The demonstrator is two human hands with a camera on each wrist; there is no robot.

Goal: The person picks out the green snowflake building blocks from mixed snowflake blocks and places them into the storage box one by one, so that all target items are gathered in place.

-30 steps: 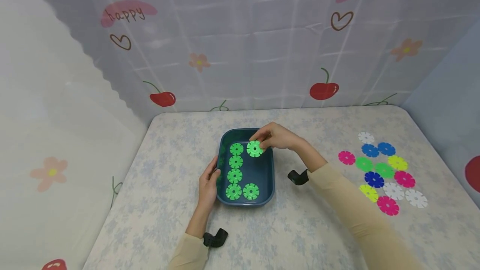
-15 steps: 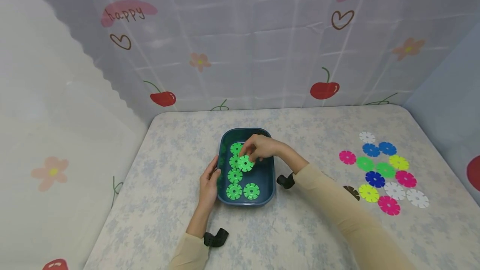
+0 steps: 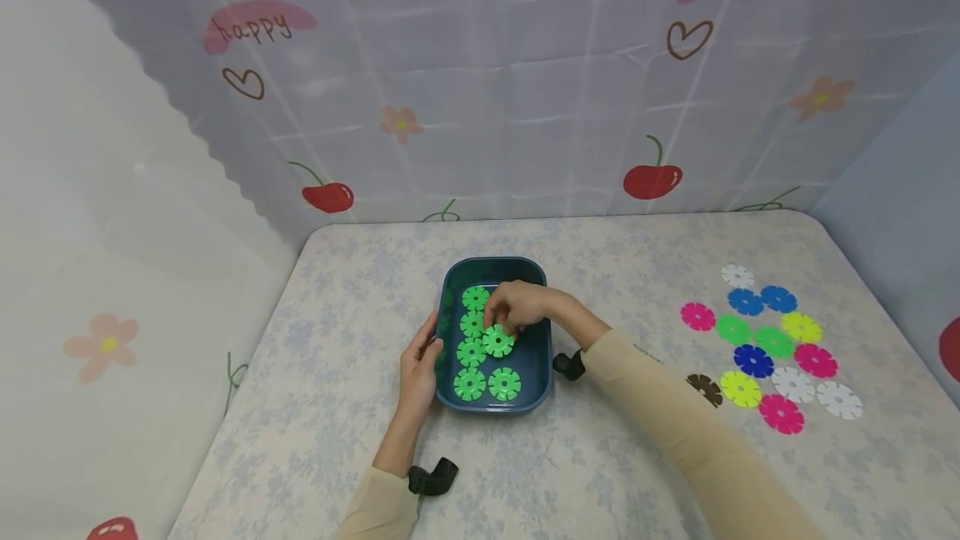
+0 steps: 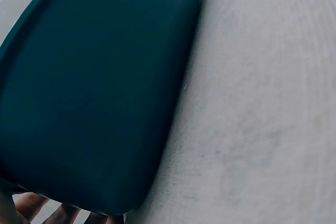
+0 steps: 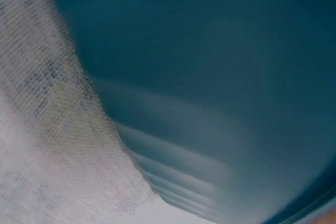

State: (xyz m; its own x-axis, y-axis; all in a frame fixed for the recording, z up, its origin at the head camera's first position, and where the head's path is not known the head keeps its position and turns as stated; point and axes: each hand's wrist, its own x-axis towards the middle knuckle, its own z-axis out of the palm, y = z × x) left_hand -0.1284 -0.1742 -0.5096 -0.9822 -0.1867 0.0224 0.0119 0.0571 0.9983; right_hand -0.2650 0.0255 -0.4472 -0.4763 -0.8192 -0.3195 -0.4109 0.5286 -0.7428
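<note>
Drew the green disc (image 3: 498, 342) slightly toward the near end of the tray (image 3: 531, 347) since half a second ago, pinching it in the right hand (image 3: 521, 303) beside the column of green discs (image 3: 472, 350) there. Round, alike along every axis; turned flat-on toward the head camera. Kept the tray lengthwise near-to-far on the worktop (image 3: 360, 315), gripping its left side with the left hand (image 3: 417, 369).

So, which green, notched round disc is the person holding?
The green disc pinched by the right hand; other green discs lie in the dark blue rectangular tray or on the pale floral table.
</note>
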